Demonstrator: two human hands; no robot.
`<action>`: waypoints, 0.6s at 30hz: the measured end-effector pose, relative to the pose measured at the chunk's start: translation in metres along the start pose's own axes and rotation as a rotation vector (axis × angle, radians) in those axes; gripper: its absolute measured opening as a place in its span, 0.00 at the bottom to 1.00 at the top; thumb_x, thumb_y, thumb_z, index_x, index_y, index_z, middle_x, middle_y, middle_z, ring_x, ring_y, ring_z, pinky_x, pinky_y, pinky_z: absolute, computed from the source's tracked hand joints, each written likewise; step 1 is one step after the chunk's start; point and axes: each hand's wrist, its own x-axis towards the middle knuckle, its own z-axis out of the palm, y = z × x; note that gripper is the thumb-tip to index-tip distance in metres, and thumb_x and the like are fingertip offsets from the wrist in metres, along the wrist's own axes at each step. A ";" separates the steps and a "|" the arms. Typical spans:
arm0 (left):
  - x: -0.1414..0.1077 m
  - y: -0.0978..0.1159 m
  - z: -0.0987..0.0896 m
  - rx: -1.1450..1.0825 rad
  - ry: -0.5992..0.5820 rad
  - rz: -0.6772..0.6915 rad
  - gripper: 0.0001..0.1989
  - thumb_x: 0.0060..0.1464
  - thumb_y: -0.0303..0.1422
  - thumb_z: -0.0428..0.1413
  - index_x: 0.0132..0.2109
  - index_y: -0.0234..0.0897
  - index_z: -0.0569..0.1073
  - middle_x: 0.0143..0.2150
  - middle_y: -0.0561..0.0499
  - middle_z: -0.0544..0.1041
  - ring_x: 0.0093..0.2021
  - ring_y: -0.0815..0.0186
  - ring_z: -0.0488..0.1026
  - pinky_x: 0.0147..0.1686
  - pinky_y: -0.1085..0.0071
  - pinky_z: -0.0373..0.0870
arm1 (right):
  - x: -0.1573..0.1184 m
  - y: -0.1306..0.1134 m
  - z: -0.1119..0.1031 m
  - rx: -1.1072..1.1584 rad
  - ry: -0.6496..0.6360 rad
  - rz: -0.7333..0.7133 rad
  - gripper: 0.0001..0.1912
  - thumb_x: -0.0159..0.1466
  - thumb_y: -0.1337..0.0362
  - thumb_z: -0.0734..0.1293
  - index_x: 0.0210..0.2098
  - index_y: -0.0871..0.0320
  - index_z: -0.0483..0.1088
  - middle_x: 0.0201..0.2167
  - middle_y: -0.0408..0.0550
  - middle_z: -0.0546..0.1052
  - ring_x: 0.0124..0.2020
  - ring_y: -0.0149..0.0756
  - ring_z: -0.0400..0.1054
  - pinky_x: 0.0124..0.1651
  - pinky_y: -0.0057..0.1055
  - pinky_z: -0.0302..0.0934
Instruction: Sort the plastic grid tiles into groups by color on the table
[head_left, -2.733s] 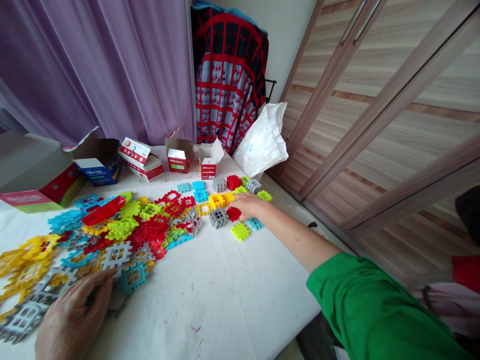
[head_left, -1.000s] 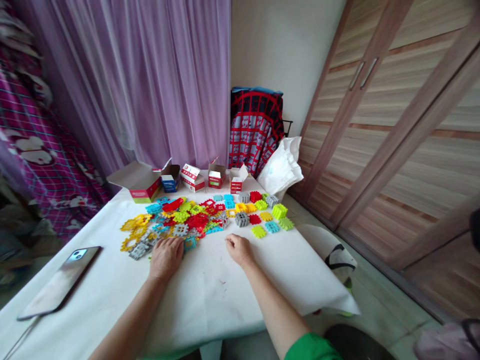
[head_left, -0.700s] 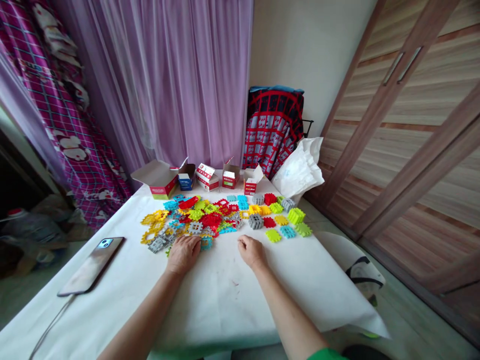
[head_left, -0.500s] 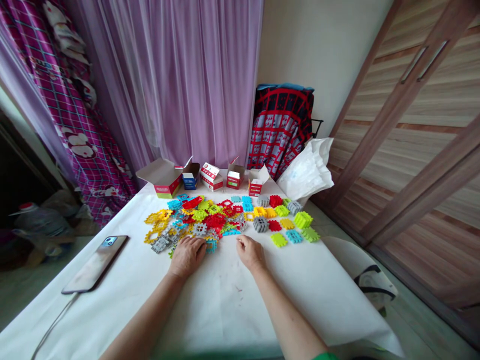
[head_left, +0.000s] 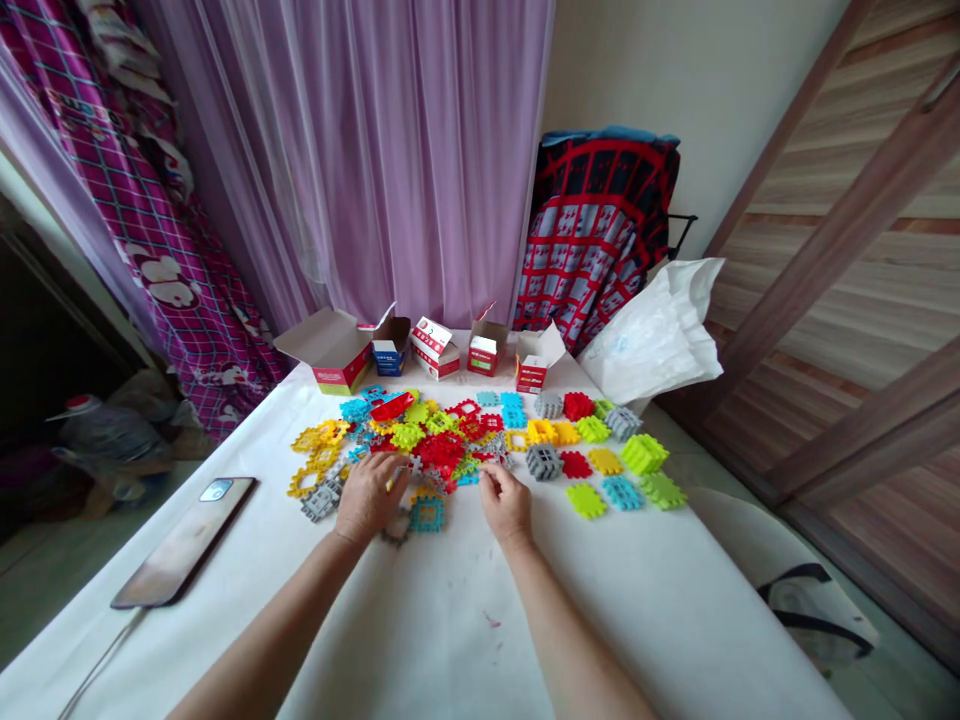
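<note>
A heap of square plastic building blocks point(head_left: 439, 450) with notched edges lies mid-table, in red, yellow, blue, green and grey. Over its near left side, my left hand point(head_left: 367, 498) rests on the blocks, fingers apart and bent down among them. A blue square block point(head_left: 427, 514) and a dark grey ring-like block point(head_left: 396, 530) lie just beside and below that hand. At the heap's right front edge my right hand point(head_left: 506, 503) is closed, thumb against the curled fingers; whatever is in it is hidden. To its right, a grey block point(head_left: 544, 462) sits among separate blocks.
Several small open cartons point(head_left: 486, 352) line the table's back edge. A phone point(head_left: 187, 540) with a cable lies at left. A white bag point(head_left: 652, 325) leans at the back right corner. Loose single-colour blocks, such as a lime one point(head_left: 645, 453), spread along the right.
My left hand has pushed further into the heap and its fingers have spread; the blue and dark grey blocks now lie nearer me. The view has shifted slightly. My right hand stays closed.
</note>
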 end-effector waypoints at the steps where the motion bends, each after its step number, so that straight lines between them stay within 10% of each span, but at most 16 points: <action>1: 0.012 -0.005 0.000 0.018 -0.008 -0.027 0.16 0.63 0.40 0.47 0.47 0.41 0.77 0.47 0.44 0.81 0.47 0.58 0.76 0.50 0.58 0.70 | 0.000 0.001 0.000 0.021 -0.002 0.008 0.16 0.64 0.61 0.58 0.39 0.53 0.77 0.36 0.51 0.83 0.35 0.39 0.77 0.41 0.30 0.69; 9: 0.073 -0.031 0.008 0.127 -0.139 -0.146 0.19 0.53 0.44 0.58 0.50 0.43 0.78 0.54 0.44 0.79 0.55 0.50 0.73 0.54 0.53 0.67 | 0.002 0.006 -0.002 0.105 0.002 0.008 0.16 0.63 0.59 0.58 0.37 0.55 0.78 0.31 0.49 0.82 0.30 0.37 0.76 0.37 0.28 0.68; 18: 0.034 -0.009 0.007 0.032 -0.121 -0.030 0.13 0.60 0.42 0.52 0.44 0.49 0.80 0.48 0.52 0.83 0.51 0.60 0.76 0.58 0.58 0.64 | 0.003 0.007 -0.001 0.261 0.077 0.013 0.17 0.60 0.54 0.60 0.33 0.55 0.78 0.25 0.47 0.81 0.25 0.36 0.73 0.30 0.27 0.65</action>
